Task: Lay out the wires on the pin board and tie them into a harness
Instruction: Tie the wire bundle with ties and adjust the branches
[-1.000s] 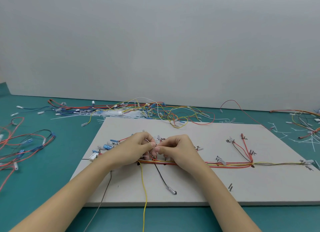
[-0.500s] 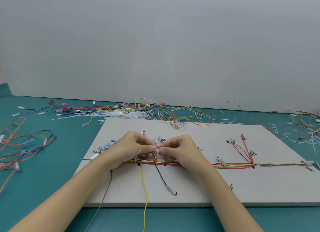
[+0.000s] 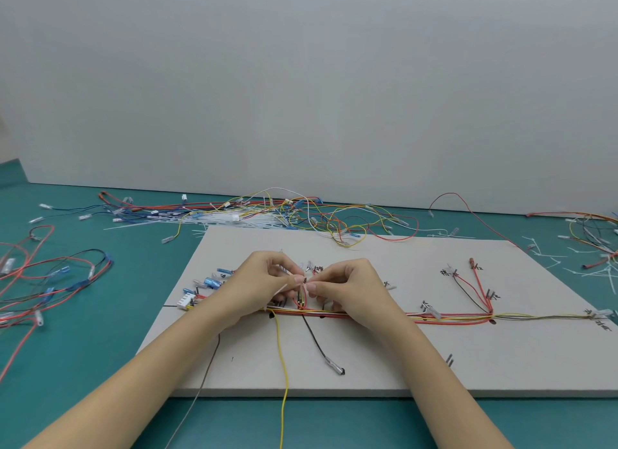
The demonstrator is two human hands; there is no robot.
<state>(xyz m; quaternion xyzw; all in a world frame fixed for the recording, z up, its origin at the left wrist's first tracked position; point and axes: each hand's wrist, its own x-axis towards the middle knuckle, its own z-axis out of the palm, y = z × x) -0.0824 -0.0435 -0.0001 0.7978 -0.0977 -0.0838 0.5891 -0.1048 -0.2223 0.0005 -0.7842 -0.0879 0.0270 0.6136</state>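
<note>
Both hands have lifted a little off the wire run since a second ago, and their fingertips now meet higher above it. Left hand (image 3: pixel 257 286) and right hand (image 3: pixel 351 288) each pinch, thumb against forefinger, a thin white cable tie (image 3: pixel 305 286) between them, its loose tail slanting down past the left thumb (what it loops around is hidden by the fingers). Just below, the bundled wires (image 3: pixel 434 318) of red, yellow and white run left to right across the pale pin board (image 3: pixel 368 365), branching up at the right. One yellow wire (image 3: pixel 282 358) and a dark wire (image 3: pixel 314 338) drop toward the near edge. Loose wires (image 3: pixel 301 211) lie heaped on the green table (image 3: pixel 83 331) beyond the board
</note>
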